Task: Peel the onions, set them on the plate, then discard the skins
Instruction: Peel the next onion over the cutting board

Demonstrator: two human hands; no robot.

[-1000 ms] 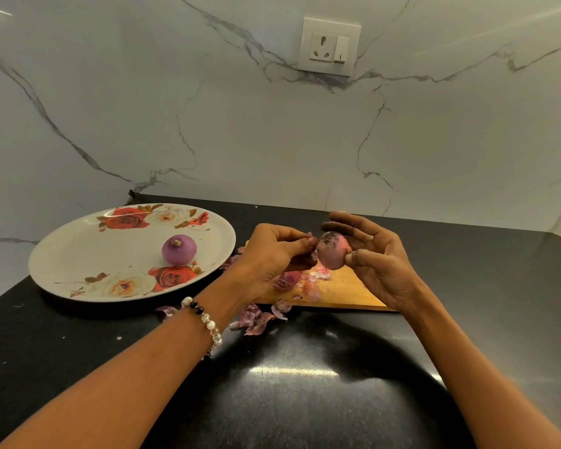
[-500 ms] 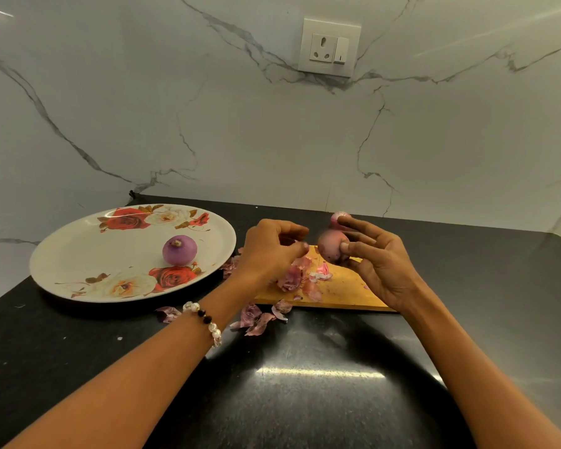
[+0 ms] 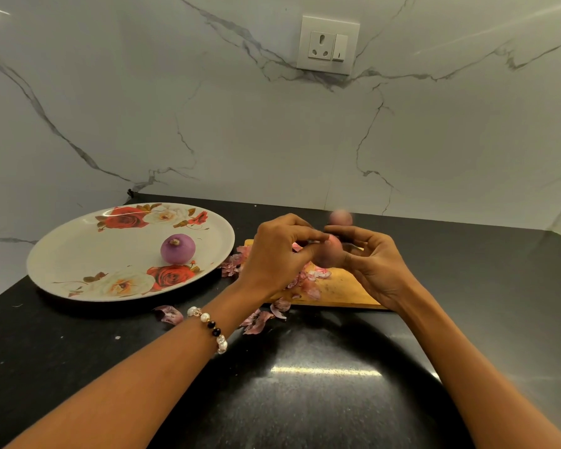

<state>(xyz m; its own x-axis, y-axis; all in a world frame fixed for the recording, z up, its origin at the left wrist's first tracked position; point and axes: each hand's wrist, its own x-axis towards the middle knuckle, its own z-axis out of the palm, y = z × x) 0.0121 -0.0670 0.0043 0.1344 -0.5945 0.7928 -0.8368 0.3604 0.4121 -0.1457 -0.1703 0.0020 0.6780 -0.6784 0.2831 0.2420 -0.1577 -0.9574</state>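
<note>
Both hands meet above the wooden cutting board: the right hand cradles a pinkish onion in curled fingers, while the left hand, a beaded bracelet on its wrist, pinches at the onion's near side with thumb and fingertips. A second onion, blurred, shows just behind the right fingers. The floral plate on the black counter holds one peeled purple onion, resting near the plate's middle, root end up. Loose skins lie scattered on the board's left part and on the counter between board and plate. Compared with half a second earlier, the left fingertips have closed the gap and now touch the held onion; the plate, its onion and the skins are unchanged. A wall socket sits on the marble backsplash.
</note>
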